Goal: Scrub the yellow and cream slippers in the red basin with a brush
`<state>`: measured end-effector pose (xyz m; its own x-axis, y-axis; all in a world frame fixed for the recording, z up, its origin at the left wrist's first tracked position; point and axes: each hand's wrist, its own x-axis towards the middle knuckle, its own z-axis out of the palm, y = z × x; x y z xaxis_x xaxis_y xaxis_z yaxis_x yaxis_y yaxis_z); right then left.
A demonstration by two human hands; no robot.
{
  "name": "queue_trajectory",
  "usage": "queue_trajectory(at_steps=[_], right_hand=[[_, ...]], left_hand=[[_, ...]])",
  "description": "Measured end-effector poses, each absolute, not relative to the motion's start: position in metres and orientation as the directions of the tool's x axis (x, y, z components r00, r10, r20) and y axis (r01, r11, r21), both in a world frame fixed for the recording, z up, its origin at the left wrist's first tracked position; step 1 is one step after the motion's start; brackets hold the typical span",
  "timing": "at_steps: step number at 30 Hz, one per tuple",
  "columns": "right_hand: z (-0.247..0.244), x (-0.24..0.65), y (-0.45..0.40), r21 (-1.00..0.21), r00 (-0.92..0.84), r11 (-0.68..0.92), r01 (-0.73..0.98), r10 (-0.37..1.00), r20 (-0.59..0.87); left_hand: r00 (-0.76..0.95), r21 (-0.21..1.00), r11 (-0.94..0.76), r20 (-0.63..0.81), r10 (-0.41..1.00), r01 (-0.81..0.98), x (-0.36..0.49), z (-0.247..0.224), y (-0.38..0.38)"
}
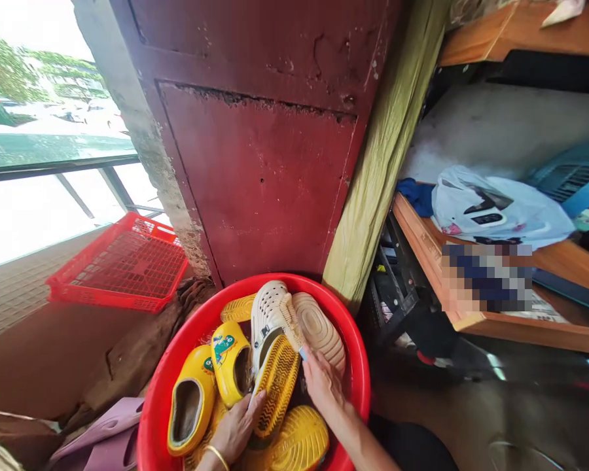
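Observation:
My left hand, with a gold bangle at the wrist, is closed on a shoe with a yellow zigzag-tread sole turned up. My right hand grips a brush by its handle, mostly hidden in the fingers. The brush's pale bristles overlap a white clog just beyond the shoe; whether they touch it I cannot tell. On the left are two yellow clogs with green dinosaur figures, one upright clog and a second clog. A beige sole and a yellow sole lie near my right hand.
A red tub surrounds the footwear, close against a dark red door. Purple slippers lie outside it, left. Farther left is a red plastic crate. To the right stand a yellow-green curtain and a wooden shelf.

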<state>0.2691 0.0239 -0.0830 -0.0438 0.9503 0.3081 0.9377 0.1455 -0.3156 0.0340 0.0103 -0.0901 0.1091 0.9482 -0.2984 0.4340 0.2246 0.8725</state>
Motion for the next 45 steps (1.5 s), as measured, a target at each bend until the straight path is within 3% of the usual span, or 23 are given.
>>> queue_trajectory(at_steps=[4,7,15,19,24,29,33,38,42,45], right_hand=[[-0.104,0.241,-0.002,-0.262,-0.173,0.231,0.937,0.958,0.227],[-0.109,0.234,-0.02,-0.225,-0.32,0.36,0.905,0.927,0.196],[-0.101,0.256,0.014,-0.158,-0.121,0.131,0.979,0.99,0.069],[-0.1,0.254,0.01,-0.167,-0.128,0.145,0.975,0.986,0.107],[-0.082,0.251,-0.005,-0.196,-0.278,0.294,0.935,0.955,0.104],[-0.063,0.239,-0.034,-0.178,-0.366,0.404,0.897,0.906,0.211],[-0.054,0.23,-0.05,-0.226,-0.339,0.375,0.899,0.923,0.183],[-0.051,0.249,-0.017,-0.305,-0.22,0.226,0.925,0.974,0.055],[-0.059,0.259,0.006,-0.301,-0.09,0.107,0.948,0.994,0.069],[-0.068,0.246,-0.009,-0.267,-0.132,0.151,0.952,0.987,0.086]], left_hand=[[0.1,0.916,0.392,-0.399,0.911,0.082,0.041,-0.095,0.02],[0.101,0.862,0.479,-0.468,0.878,-0.167,0.046,-0.091,0.023],[0.251,0.686,0.617,-0.565,0.786,-0.385,0.054,-0.082,0.018],[0.218,0.614,0.663,-0.642,0.735,-0.429,0.052,-0.075,0.021],[0.338,0.522,0.705,-0.631,0.698,-0.481,0.05,-0.063,0.024],[0.308,0.594,0.639,-0.568,0.763,-0.489,0.053,-0.06,0.023],[0.226,0.609,0.565,-0.544,0.808,-0.557,0.056,-0.058,0.024],[0.08,0.617,0.556,-0.626,0.776,-0.556,0.066,-0.057,0.025],[0.043,0.659,0.547,-0.617,0.785,-0.516,0.067,-0.055,0.023],[0.049,0.649,0.566,-0.634,0.772,-0.508,0.064,-0.054,0.02]])
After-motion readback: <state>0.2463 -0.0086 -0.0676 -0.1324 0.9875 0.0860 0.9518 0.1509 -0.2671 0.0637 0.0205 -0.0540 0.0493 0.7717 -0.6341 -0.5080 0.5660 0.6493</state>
